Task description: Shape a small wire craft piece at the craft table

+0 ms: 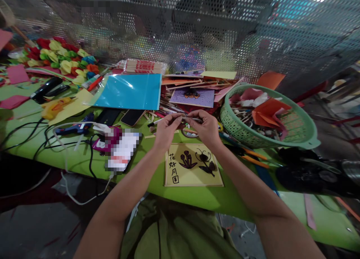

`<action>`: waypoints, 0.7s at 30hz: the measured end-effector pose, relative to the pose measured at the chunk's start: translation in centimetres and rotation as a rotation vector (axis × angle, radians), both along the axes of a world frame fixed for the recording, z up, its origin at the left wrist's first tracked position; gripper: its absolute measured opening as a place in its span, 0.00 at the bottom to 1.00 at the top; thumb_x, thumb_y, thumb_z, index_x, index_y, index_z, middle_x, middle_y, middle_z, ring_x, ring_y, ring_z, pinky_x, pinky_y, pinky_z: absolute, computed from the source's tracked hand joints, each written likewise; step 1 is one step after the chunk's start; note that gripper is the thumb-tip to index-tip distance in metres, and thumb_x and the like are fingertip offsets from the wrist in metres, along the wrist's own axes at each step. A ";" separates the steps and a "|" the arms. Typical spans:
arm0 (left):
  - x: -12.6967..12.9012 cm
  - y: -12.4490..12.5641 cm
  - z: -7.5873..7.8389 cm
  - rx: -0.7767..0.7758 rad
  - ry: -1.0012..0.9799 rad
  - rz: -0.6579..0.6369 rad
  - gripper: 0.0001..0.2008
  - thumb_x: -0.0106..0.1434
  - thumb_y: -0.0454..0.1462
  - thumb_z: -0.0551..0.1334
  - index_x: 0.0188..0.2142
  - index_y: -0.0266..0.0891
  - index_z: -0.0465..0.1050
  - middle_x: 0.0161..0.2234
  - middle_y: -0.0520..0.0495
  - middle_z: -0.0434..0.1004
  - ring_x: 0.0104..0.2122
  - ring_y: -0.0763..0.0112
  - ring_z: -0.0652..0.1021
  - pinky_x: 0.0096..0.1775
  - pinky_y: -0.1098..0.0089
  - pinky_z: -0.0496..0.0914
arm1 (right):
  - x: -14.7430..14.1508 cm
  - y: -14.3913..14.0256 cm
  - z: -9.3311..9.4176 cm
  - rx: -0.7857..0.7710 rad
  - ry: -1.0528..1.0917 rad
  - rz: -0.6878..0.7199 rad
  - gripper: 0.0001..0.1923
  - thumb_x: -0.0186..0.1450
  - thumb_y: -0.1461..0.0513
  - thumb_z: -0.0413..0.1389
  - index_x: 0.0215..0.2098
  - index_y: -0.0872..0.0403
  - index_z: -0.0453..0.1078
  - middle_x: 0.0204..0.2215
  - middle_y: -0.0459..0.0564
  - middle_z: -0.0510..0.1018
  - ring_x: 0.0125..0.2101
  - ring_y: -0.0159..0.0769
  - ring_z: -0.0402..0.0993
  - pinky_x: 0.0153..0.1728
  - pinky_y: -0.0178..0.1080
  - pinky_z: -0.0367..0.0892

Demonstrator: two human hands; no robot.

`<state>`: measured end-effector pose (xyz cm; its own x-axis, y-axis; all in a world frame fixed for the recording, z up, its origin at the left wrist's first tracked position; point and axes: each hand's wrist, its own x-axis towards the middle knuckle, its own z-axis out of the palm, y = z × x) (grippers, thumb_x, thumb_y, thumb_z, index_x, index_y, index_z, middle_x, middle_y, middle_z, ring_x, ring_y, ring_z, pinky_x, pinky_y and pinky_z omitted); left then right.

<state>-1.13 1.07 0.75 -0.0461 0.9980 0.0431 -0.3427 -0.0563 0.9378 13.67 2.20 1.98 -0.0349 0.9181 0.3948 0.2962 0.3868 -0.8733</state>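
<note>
My left hand [166, 129] and my right hand [204, 127] meet above the green table [84, 159], fingertips pinched together on a thin stick-like tool [157, 121] that pokes out to the left. Whatever else sits between the fingertips is too small to make out. Just below the hands lies a yellow card [193, 165] with dark flower shapes and black characters on its left side.
A green plastic basket [292, 137] of paper scraps stands to the right. A blue glue gun [73, 128], cables, two phones [132, 117], a blue sheet [129, 91], paper flowers [63, 60] and wooden sticks lie around. A perforated metal screen backs the table.
</note>
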 end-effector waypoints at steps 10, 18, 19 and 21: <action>-0.5 0.2 0.3 0.080 0.056 -0.089 0.09 0.59 0.39 0.70 0.39 0.41 0.80 0.32 0.50 0.80 0.31 0.74 0.78 0.38 0.70 0.75 | 0.8 0.1 0.8 0.155 -0.164 0.010 0.05 0.63 0.58 0.63 0.33 0.51 0.75 0.31 0.48 0.81 0.32 0.37 0.76 0.35 0.39 0.70; -1.1 0.7 0.4 0.148 0.219 -0.100 0.07 0.60 0.41 0.70 0.35 0.41 0.78 0.34 0.49 0.79 0.34 0.71 0.76 0.39 0.69 0.72 | 1.5 0.0 1.5 0.329 -0.378 0.051 0.03 0.66 0.61 0.60 0.37 0.51 0.75 0.34 0.49 0.81 0.36 0.38 0.78 0.36 0.39 0.71; -1.2 0.6 0.4 0.130 0.211 -0.103 0.07 0.60 0.40 0.69 0.35 0.41 0.78 0.33 0.49 0.78 0.33 0.72 0.76 0.38 0.69 0.72 | 1.5 0.0 1.6 0.328 -0.381 0.061 0.04 0.66 0.62 0.60 0.39 0.51 0.75 0.35 0.49 0.81 0.37 0.38 0.78 0.37 0.39 0.71; -1.2 0.6 0.5 0.093 0.177 -0.103 0.06 0.61 0.40 0.69 0.34 0.41 0.78 0.31 0.51 0.77 0.30 0.74 0.75 0.36 0.70 0.71 | 1.6 0.0 1.8 0.309 -0.376 0.080 0.07 0.65 0.62 0.59 0.43 0.51 0.74 0.37 0.49 0.81 0.38 0.39 0.78 0.38 0.40 0.71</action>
